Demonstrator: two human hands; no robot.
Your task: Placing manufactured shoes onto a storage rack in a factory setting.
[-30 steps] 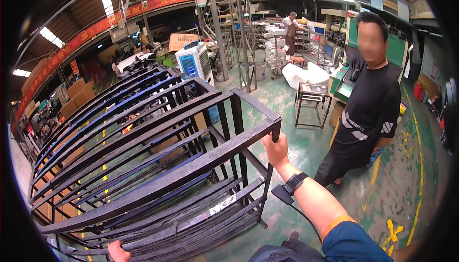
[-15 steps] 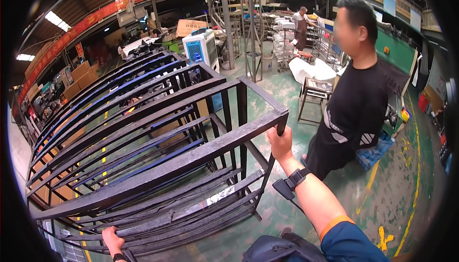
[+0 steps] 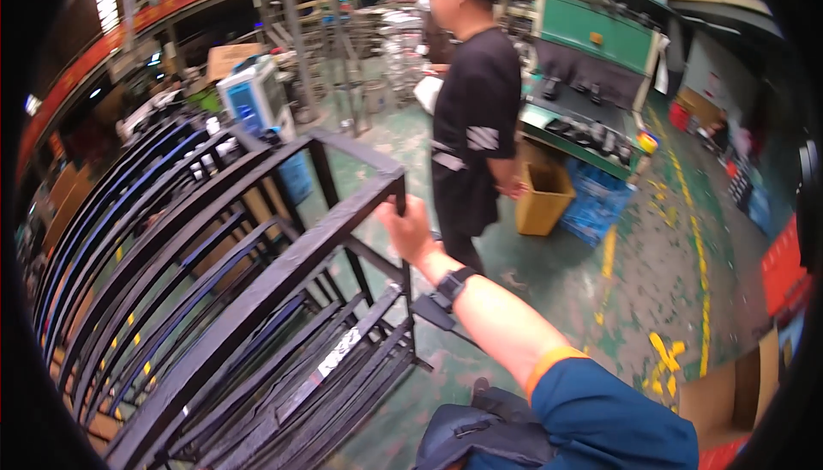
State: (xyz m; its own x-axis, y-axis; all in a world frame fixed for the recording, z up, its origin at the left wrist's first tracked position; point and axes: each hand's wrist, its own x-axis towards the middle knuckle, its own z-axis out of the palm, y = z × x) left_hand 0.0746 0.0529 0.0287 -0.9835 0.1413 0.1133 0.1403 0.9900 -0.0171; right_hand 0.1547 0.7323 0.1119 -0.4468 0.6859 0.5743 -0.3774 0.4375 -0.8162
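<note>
A long black metal rack (image 3: 296, 257), built of square bars with slats low down, stands at my left and front. My right hand (image 3: 408, 228) is closed round the upright post at its near right corner, just under the top frame. A black strap with a small box is on that wrist. Silvery tape or wrap (image 3: 340, 352) covers part of one lower bar. My left hand is out of view.
Further racks, some with blue bars, extend behind. A person in black (image 3: 477, 118) stands just beyond my right hand. Past them are a green workbench (image 3: 591, 34), a yellowish bin (image 3: 542, 204) and blue plastic (image 3: 600, 204). An open carton (image 3: 724, 393) and red crates (image 3: 784, 273) are at right.
My view has swung to the right, and the rack now sits further left and more steeply angled. My left hand has left the view. The right hand keeps its grip on the corner post.
</note>
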